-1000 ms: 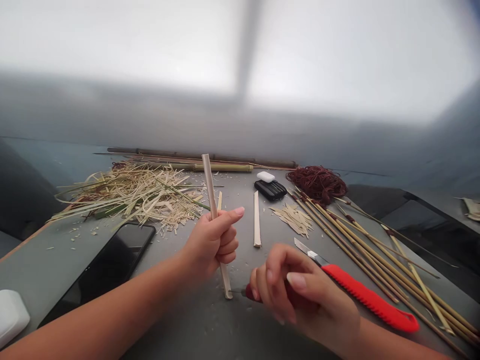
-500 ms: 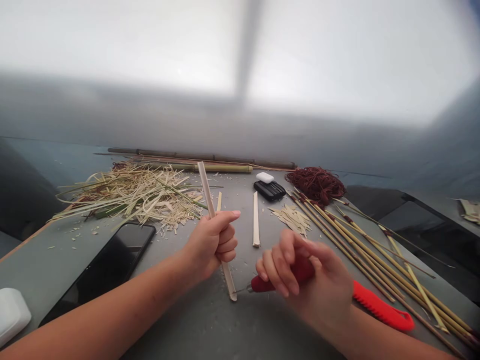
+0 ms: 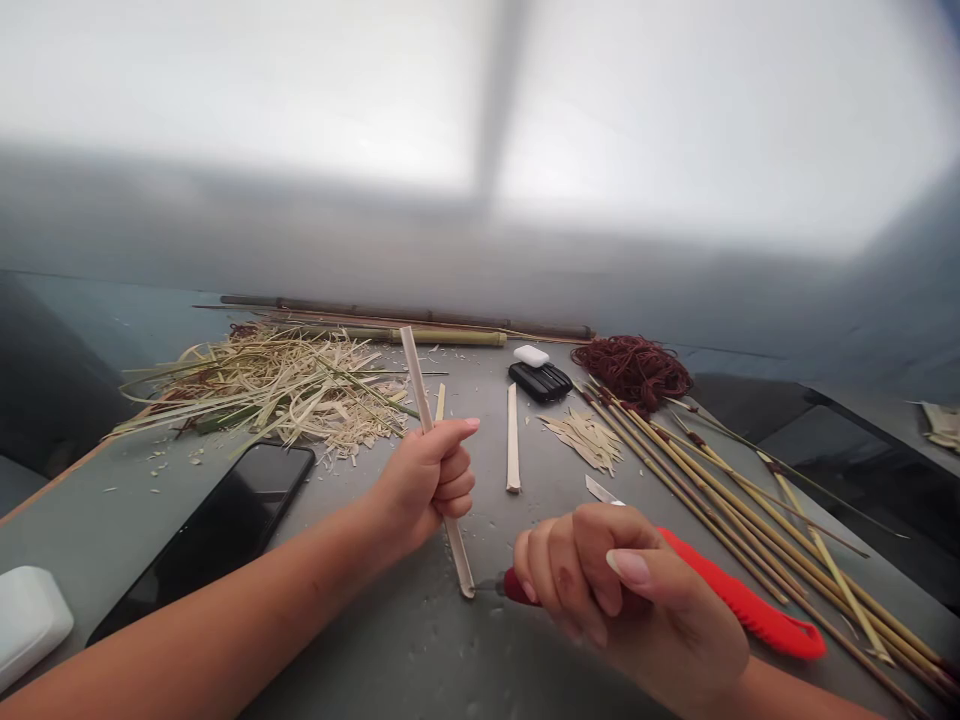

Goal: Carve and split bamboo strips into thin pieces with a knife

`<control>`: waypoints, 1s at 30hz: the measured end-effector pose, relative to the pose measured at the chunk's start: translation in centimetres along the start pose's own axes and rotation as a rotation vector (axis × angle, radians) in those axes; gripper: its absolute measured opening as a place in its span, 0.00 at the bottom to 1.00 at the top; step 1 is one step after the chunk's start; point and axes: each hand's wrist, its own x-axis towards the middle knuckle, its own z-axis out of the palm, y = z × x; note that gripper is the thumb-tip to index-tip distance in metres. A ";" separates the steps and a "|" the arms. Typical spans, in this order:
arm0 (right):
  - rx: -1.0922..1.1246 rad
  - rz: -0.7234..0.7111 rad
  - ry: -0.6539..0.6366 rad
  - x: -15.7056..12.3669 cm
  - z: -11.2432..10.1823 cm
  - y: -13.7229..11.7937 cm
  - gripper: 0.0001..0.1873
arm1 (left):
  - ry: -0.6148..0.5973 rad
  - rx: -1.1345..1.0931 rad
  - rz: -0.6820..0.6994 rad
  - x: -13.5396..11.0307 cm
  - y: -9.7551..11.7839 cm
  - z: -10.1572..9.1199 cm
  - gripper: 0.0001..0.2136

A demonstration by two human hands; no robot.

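My left hand (image 3: 431, 480) is closed around a pale bamboo strip (image 3: 418, 375), which stands tilted with its lower end on the grey table. In my right hand (image 3: 630, 590), fingers wrapped round, is an awl (image 3: 517, 588) with a dark red handle. Its thin metal tip is at the strip's lower end; whether it goes into the bamboo I cannot tell. Most of the handle is hidden by my fingers. Behind my right hand lies a utility knife (image 3: 750, 600) with a bright red handle, its blade showing above my knuckles. Another bamboo strip (image 3: 513, 440) lies farther forward.
A heap of bamboo shavings (image 3: 300, 390) and a black phone (image 3: 217, 530) are on the left. To the right are long thin bamboo sticks (image 3: 720, 490), brown cord (image 3: 634, 368) and flat pointed slivers (image 3: 581, 438). A black case (image 3: 540, 381) and bamboo poles (image 3: 450, 338) lie farther back.
My right hand has rolled over, bringing the thumb on top, and the awl's handle is now more covered. The knife's blade has come into sight. My left hand keeps the strip nearly still.
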 end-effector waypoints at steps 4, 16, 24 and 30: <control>0.009 -0.022 0.004 0.0 -0.2 0.2 0.16 | 0.028 -0.010 -0.003 0.3 -0.1 -0.2 0.25; -0.035 -0.026 0.072 0.2 0.0 0.2 0.16 | 0.064 -0.018 -0.002 0.8 -0.4 -0.5 0.24; -0.208 -0.012 0.069 -1.1 0.9 0.6 0.17 | 0.133 -0.014 0.005 0.8 -0.4 -0.3 0.22; -0.286 -0.009 0.121 -1.7 1.7 1.2 0.17 | 0.257 0.000 0.042 0.7 -0.7 0.2 0.20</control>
